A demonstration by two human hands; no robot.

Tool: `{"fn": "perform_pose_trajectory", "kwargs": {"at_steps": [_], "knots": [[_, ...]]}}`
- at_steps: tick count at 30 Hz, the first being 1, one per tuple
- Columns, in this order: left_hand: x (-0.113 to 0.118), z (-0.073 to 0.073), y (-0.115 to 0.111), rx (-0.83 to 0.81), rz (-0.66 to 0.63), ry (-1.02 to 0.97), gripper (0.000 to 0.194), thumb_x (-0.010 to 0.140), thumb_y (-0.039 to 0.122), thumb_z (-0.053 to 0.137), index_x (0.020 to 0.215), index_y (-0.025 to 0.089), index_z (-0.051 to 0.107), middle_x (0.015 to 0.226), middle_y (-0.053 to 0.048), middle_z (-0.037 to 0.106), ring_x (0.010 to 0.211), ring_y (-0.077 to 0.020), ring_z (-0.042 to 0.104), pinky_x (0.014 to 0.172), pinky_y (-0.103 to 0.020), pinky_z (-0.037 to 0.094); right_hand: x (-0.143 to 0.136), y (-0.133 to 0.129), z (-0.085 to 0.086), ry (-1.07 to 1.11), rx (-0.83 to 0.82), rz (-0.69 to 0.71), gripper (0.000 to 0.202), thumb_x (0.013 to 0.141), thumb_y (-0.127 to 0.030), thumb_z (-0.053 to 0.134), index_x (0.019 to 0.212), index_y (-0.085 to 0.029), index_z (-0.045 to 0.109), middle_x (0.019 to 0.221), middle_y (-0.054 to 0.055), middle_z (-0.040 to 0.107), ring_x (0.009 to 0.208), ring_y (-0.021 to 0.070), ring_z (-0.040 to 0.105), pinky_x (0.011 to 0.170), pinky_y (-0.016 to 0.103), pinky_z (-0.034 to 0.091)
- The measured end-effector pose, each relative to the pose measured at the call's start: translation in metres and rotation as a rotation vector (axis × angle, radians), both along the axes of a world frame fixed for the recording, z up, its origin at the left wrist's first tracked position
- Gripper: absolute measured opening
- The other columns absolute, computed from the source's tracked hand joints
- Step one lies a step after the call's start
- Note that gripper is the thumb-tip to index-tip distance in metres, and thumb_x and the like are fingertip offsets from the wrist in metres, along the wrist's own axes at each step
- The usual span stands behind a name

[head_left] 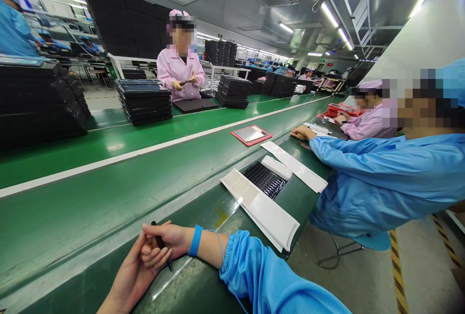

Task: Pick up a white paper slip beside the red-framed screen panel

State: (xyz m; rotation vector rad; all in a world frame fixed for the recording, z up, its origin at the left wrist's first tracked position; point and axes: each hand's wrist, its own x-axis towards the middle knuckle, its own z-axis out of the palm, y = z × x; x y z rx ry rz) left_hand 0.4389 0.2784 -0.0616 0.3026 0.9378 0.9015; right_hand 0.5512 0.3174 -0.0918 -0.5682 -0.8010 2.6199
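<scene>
My right hand (174,240), with a blue wristband (195,240) at the wrist, is closed on a slim black tool (159,240). Part of the tool is hidden by fingers, so its exact kind does not show. My left hand (135,264) meets the right one from below, its fingers curled where the tool passes; what they grip is hidden. Both hands are above the green bench near its front edge. A clear strip (181,270) lies beneath them. To the right are white sheets (267,212) and a black gridded tray (265,179).
A white rounded piece (276,167) and another white strip (296,166) lie beyond the tray. On the green belt (119,173) rests a red-framed panel (251,134). Co-workers sit at right; one (181,74) stands opposite, between stacks of black trays (145,103).
</scene>
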Motion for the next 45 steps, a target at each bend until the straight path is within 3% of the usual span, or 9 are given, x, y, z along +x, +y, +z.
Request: {"fn": "perform_pose_trajectory", "kwargs": {"at_steps": [5,12,17,22,29,34,40,45], "knots": [[-0.003,-0.004,0.001,-0.019,-0.024,-0.037,0.044,0.096,0.011,0.039,0.139,0.018,0.044,0.113,-0.011,0.065,0.083,-0.0157,0.068,0.077,-0.029,0.058,0.000,0.001,-0.003,0.021,-0.003,0.009,0.071,0.104,-0.046,0.000,0.059,-0.013,0.043,0.050,-0.004,0.028,0.033,0.0061,0.021,0.028,0.011,0.024],[0.000,-0.001,0.001,-0.004,-0.021,-0.018,0.046,0.096,0.011,0.039,0.142,0.014,0.038,0.110,-0.012,0.065,0.080,-0.0147,0.068,0.081,-0.030,0.057,0.001,0.002,-0.004,0.025,-0.008,0.003,0.075,0.103,-0.044,-0.004,0.056,-0.012,0.045,0.048,-0.003,0.029,0.032,0.0062,0.021,0.028,0.011,0.024],[-0.002,-0.003,0.001,-0.029,-0.019,-0.051,0.049,0.094,0.010,0.042,0.142,0.018,0.038,0.102,-0.009,0.068,0.077,-0.0151,0.068,0.087,-0.035,0.054,0.002,0.002,-0.002,0.023,-0.003,0.008,0.075,0.103,-0.046,-0.003,0.056,-0.012,0.044,0.049,-0.003,0.028,0.032,0.0059,0.021,0.028,0.010,0.023],[-0.003,-0.002,0.000,-0.018,-0.030,-0.042,0.045,0.095,0.012,0.041,0.140,0.017,0.042,0.100,-0.010,0.068,0.073,-0.0148,0.067,0.075,-0.030,0.058,0.002,0.001,-0.002,0.021,0.009,0.010,0.074,0.103,-0.046,-0.002,0.055,-0.012,0.043,0.049,-0.004,0.027,0.032,0.0058,0.019,0.028,0.011,0.022],[0.000,0.002,0.000,-0.026,-0.018,-0.024,0.033,0.094,0.011,0.042,0.121,0.015,0.061,0.089,-0.007,0.069,0.071,-0.0142,0.067,0.069,-0.027,0.059,0.002,0.002,-0.002,0.007,0.008,0.020,0.073,0.103,-0.048,-0.002,0.056,-0.012,0.042,0.050,-0.004,0.027,0.033,0.0057,0.020,0.029,0.011,0.022],[0.002,0.005,0.000,-0.054,0.010,0.016,0.029,0.094,0.012,0.041,0.109,0.014,0.066,0.097,-0.008,0.068,0.076,-0.0149,0.067,0.076,-0.030,0.058,0.001,0.002,-0.002,-0.002,0.004,0.012,0.073,0.103,-0.046,-0.001,0.056,-0.012,0.042,0.049,-0.004,0.028,0.032,0.0057,0.021,0.029,0.011,0.022],[0.002,0.007,-0.001,-0.042,0.006,-0.028,0.032,0.093,0.009,0.043,0.069,0.013,0.063,0.075,-0.003,0.065,0.065,-0.0122,0.065,0.067,-0.026,0.059,0.002,0.001,-0.002,-0.015,0.004,0.008,0.071,0.104,-0.047,0.001,0.058,-0.013,0.042,0.050,-0.004,0.028,0.033,0.0060,0.021,0.028,0.010,0.023],[0.001,0.006,-0.001,-0.060,0.008,-0.011,0.029,0.092,0.009,0.044,0.072,0.013,0.065,0.077,-0.004,0.066,0.067,-0.0125,0.065,0.074,-0.028,0.058,0.003,0.001,-0.001,-0.014,-0.002,0.012,0.071,0.104,-0.049,0.004,0.058,-0.012,0.043,0.049,-0.004,0.029,0.032,0.0056,0.022,0.028,0.010,0.024]]}}
